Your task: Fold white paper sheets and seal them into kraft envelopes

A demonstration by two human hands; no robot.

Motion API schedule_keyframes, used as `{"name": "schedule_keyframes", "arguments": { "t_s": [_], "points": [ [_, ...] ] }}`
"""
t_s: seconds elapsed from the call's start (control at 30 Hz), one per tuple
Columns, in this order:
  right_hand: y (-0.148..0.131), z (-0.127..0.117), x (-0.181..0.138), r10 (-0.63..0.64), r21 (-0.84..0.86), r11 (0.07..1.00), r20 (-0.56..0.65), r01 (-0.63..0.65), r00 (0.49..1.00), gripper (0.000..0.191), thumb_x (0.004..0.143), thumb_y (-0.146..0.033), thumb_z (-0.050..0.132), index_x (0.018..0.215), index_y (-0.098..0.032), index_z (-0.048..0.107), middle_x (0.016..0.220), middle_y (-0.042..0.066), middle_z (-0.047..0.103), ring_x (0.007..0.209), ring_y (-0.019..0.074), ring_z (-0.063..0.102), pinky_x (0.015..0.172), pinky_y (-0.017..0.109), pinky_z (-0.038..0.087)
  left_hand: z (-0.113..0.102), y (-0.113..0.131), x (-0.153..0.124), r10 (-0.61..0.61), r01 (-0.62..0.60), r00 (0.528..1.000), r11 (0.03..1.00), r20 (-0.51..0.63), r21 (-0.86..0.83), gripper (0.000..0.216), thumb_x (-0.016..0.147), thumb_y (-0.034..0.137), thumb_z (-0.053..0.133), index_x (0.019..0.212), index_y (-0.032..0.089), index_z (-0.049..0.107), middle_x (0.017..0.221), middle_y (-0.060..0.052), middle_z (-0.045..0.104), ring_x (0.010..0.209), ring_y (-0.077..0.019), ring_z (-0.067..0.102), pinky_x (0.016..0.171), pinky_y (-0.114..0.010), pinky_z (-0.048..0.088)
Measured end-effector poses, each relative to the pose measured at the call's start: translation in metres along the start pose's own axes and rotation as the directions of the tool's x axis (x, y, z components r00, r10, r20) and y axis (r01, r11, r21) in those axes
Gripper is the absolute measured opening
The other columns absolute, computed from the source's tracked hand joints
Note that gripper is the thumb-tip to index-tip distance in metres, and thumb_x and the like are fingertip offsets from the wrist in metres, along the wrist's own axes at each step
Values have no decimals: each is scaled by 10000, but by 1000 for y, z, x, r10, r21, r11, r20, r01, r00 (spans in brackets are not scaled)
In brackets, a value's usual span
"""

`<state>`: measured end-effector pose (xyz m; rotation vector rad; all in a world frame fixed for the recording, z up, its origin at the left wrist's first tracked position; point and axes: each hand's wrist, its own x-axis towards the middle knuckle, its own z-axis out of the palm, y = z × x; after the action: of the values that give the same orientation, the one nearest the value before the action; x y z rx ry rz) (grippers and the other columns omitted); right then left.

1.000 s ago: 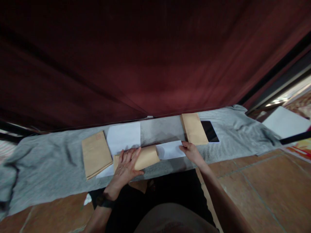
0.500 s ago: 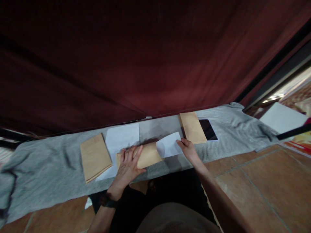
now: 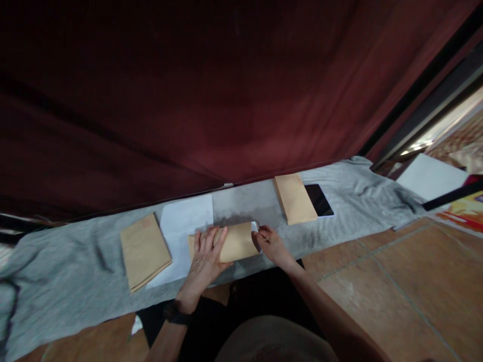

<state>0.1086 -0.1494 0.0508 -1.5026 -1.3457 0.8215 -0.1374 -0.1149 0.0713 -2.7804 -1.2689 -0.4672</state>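
1. The largest thing is a dark red cloth (image 3: pixel 226 110), filling the upper half of the view behind everything else.
2. A brown tiled floor (image 3: pixel 381 286) shows along the near side, at left and right.
3. A grey cloth (image 3: pixel 79 271) runs across the view in a long strip, wrinkled at both ends, with the papers lying on it.
4. White paper (image 3: pixel 186 216) lies flat on it, left of the middle.
5. The left stack of brown envelopes (image 3: pixel 145 251) overlaps the left edge of that paper.
6. The right stack of brown envelopes (image 3: pixel 296 198) sits farther back, tilted a little.
7. One brown envelope (image 3: pixel 239 242) lies in the middle, under the hands, its left end over the white paper and its mouth toward the right.
8. The left hand (image 3: pixel 209 254) rests palm down on this envelope, fingers spread and flat.
9. The right hand (image 3: pixel 272 246) is at the mouth, fingers bent, touching a white slip (image 3: pixel 254 227); whether it grips the slip, I cannot tell.
10. A phone (image 3: pixel 320 200) lies dark just right of the right stack.
11. A dark band (image 3: pixel 176 312) circles the left wrist.
12. Smallest is the visible part of the white slip, poking from the envelope's mouth.
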Motion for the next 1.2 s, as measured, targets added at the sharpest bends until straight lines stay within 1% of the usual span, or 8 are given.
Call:
{"name": "schedule_keyframes", "arguments": {
  "t_s": [0.2, 0.4, 0.6, 0.7, 0.83, 0.97, 1.1, 1.2],
  "points": [
    [1, 2, -1, 83, -103, 992, 90, -74, 992, 348, 946, -282, 493, 629, -236, 629, 777, 15, 670, 718, 146, 616, 680, 246, 449, 2, 2, 1, 35, -35, 999, 999, -14, -22, 1014, 759, 396, 794, 1585, 189, 243, 1511, -204, 447, 1429, -399, 384, 1215, -623, 176],
    [-1, 1, 0, 119, -143, 984, 62, -110, 991, 287, 888, -226, 552, 604, -227, 597, 753, 25, 645, 668, 157, 604, 642, 263, 418, 2, 8, 7, 47, -47, 999, 999, 8, -24, 1024, 759, 392, 794, 1588, 181, 231, 1495, -210, 462, 1427, -394, 390, 1206, -624, 204],
    [-6, -2, -5, 57, -105, 992, -131, -71, 990, 85, 840, -211, 587, 760, -226, 611, 872, 29, 639, 763, 162, 627, 727, 270, 463, 2, 9, 12, 56, -56, 998, 998, 10, -20, 1056, 751, 394, 807, 1594, 188, 205, 1510, -212, 443, 1431, -392, 383, 1209, -624, 195],
    [-7, -1, -9, 92, 12, 996, -207, -92, 974, 26, 814, -232, 588, 820, -229, 562, 822, 10, 624, 743, 174, 625, 718, 290, 480, 2, 10, 13, 68, -68, 998, 998, 6, -19, 1026, 765, 393, 796, 1590, 189, 221, 1514, -207, 441, 1434, -389, 382, 1213, -623, 183],
    [-3, 2, -9, 223, 252, 954, -249, -159, 943, 294, 752, -265, 639, 1029, -230, 548, 779, -33, 610, 681, 168, 617, 659, 284, 476, -1, 11, 19, 88, -88, 996, 996, 10, -10, 1003, 782, 364, 785, 1592, 193, 218, 1527, -216, 425, 1461, -389, 343, 1215, -627, 161],
    [4, 1, -3, 390, 544, 801, -158, -250, 907, 347, 632, -306, 717, 957, -220, 633, 729, -32, 631, 659, 164, 597, 629, 274, 465, -8, 10, 31, 98, -98, 995, 995, 16, -19, 920, 826, 293, 737, 1592, 220, 233, 1601, -203, 333, 1513, -390, 235, 1214, -639, 132],
    [12, -4, 2, 462, 651, 695, -81, -304, 883, 296, 622, -458, 705, 750, -209, 610, 660, -4, 650, 612, 174, 602, 569, 279, 464, -8, 10, 43, -55, 46, 996, 991, -71, -122, 818, 878, 278, 672, 1584, 257, 260, 1680, -164, 137, 1537, -393, 134, 1202, -671, 123],
    [16, -5, 2, 501, 697, 653, -107, -294, 859, 346, 626, -497, 700, 809, -219, 607, 712, 9, 686, 634, 186, 638, 574, 287, 493, 5, 23, 43, -372, 277, 920, 843, -126, -462, 827, 874, 410, 693, 1574, 256, 279, 1677, -151, 152, 1533, -356, 186, 1212, -590, 246]
  ]
}}
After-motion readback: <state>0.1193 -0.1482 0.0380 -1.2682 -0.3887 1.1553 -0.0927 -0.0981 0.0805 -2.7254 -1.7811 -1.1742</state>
